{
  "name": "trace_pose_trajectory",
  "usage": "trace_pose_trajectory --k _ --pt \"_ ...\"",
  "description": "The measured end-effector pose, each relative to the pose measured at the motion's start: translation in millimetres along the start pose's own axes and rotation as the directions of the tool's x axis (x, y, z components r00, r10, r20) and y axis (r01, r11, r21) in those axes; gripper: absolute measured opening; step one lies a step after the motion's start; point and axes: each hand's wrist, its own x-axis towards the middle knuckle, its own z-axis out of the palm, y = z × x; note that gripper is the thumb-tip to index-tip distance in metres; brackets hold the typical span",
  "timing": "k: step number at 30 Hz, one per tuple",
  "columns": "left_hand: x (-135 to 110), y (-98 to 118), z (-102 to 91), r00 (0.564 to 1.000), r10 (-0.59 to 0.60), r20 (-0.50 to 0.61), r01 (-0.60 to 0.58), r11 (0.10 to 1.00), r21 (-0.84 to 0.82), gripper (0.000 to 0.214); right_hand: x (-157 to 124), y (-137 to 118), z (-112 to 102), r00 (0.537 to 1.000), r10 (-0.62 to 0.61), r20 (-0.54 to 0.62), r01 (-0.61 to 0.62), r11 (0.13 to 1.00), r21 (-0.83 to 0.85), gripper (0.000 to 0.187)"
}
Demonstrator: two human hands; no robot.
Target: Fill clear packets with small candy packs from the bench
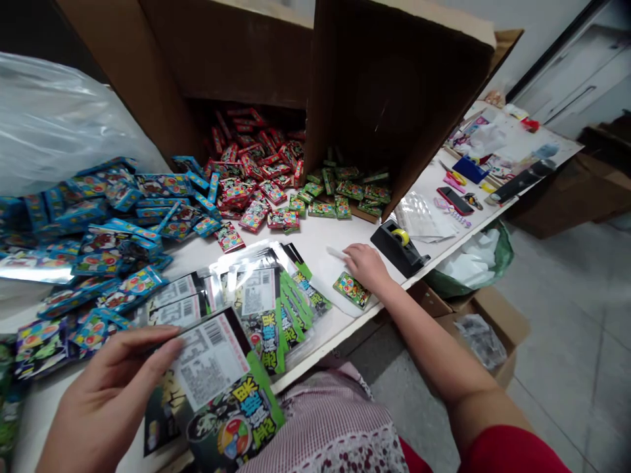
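My left hand [108,394] pinches the top edge of a black and green printed candy bag [221,394] with a white label and barcode, held over the front edge of the table. My right hand [367,266] rests low over the tabletop. Its fingertips close on the end of a thin whitish strip [336,253]. Just below that hand, a small green candy box [351,290] lies flat on a white sheet. Between the hands, a fanned pile of printed bags [256,299] spreads over the table.
Blue candy boxes [133,223] heap at the left. Red boxes [256,164] and green boxes [345,190] spill from open cardboard cartons [404,79]. A black tape dispenser [399,246] stands right of my right hand. Beyond lie clear bags [424,217] and a phone [454,201].
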Motion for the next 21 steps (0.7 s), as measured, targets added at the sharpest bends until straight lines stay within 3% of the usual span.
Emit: trace_pose_trajectory --k 3,10,15,19,21 --pt "3 -5 -2.2 0.998 0.02 0.058 -0.019 1.0 -0.015 0.021 12 3 0 0.999 0.037 -0.006 -0.037 0.999 -0.016 0.03" --pt "11 -12 -1.9 0.998 0.054 0.045 -0.054 0.998 0.013 0.025 31 7 2 0.994 0.103 -0.031 -0.104 0.995 -0.002 0.03" --pt "10 -7 -1.7 0.995 -0.01 0.103 0.007 0.999 0.032 0.025 39 8 5 0.989 0.145 -0.005 -0.145 0.988 0.053 0.026" --pt "10 -6 -2.6 0.993 -0.048 0.11 0.045 0.998 0.034 0.031 45 12 9 0.975 0.223 0.007 -0.223 0.97 0.101 0.039" --pt "12 -8 -2.7 0.988 -0.079 0.13 0.075 0.997 0.036 0.034 47 13 11 0.968 0.251 0.013 -0.251 0.961 0.116 0.033"
